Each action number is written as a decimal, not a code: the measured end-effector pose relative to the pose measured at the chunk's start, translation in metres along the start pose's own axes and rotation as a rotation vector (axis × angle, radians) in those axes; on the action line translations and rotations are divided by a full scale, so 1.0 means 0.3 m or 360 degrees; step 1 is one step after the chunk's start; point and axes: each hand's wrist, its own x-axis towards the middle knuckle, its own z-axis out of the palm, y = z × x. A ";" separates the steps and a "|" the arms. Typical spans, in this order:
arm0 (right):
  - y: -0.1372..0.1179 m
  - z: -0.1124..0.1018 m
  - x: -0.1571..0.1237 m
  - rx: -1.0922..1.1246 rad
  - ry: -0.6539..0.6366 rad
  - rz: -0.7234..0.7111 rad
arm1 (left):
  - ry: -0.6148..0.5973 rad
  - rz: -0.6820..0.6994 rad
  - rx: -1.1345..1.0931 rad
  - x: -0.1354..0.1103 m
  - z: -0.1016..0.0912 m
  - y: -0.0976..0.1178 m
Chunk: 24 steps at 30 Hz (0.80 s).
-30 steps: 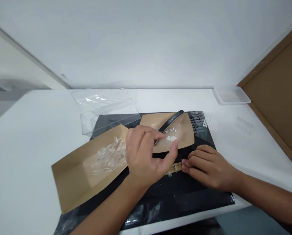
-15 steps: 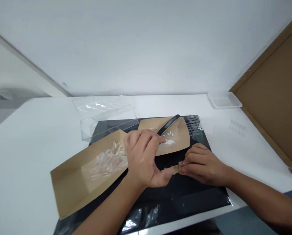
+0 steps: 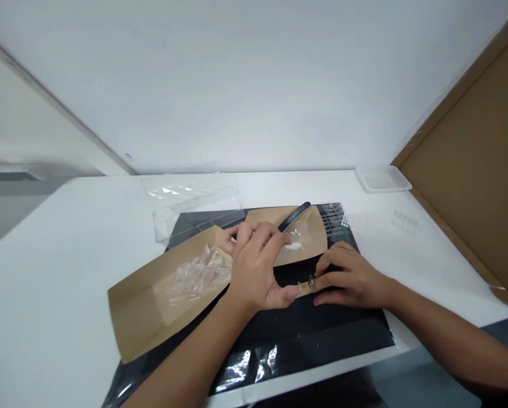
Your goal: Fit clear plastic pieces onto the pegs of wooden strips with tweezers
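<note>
My left hand (image 3: pixel 258 266) lies over a black mat (image 3: pixel 305 334), thumb tip pressing the left end of a small tan strip (image 3: pixel 304 288) that carries clear nail tips; its fingers curl loosely above. Pinching the strip's right end, my right hand (image 3: pixel 347 279) rests on the mat. Left of my hands a brown paper sheet (image 3: pixel 139 306) holds a pile of clear nail tips (image 3: pixel 198 275). Behind them a second brown paper (image 3: pixel 309 235) carries small white pieces (image 3: pixel 294 245) and a black nail file (image 3: pixel 294 216).
Clear plastic box and lid (image 3: pixel 194 207) stand behind the mat. A row of clear tips on sticks (image 3: pixel 333 218) and dotted adhesive sheets (image 3: pixel 356 224) lie at the right. A shallow clear tray (image 3: pixel 384 178) sits far right by a brown board (image 3: pixel 470 170).
My left hand came down from above the second paper and set its thumb on the strip. The right hand stayed on the strip's other end. The view shifted slightly.
</note>
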 end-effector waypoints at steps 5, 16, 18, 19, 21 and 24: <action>0.048 -0.041 -0.003 -0.0033 0.0332 0.0047 | -0.0006 -0.0011 0.0142 0.010 0.006 0.021; 0.196 -0.177 -0.072 -0.0373 0.0919 0.0919 | 0.0051 -0.0012 0.0274 0.005 0.026 0.022; 0.216 -0.190 -0.080 -0.0297 0.0953 0.1009 | 0.0042 -0.0031 0.0250 0.003 0.030 0.017; 0.226 -0.195 -0.085 -0.0274 0.0944 0.1014 | 0.0035 -0.0043 0.0227 0.001 0.032 0.014; 0.245 -0.205 -0.097 -0.0263 0.0906 0.0991 | 0.0029 -0.0057 0.0184 -0.002 0.037 0.009; 0.274 -0.212 -0.118 -0.0246 0.0830 0.0990 | 0.0038 -0.0040 0.0171 -0.004 0.042 0.003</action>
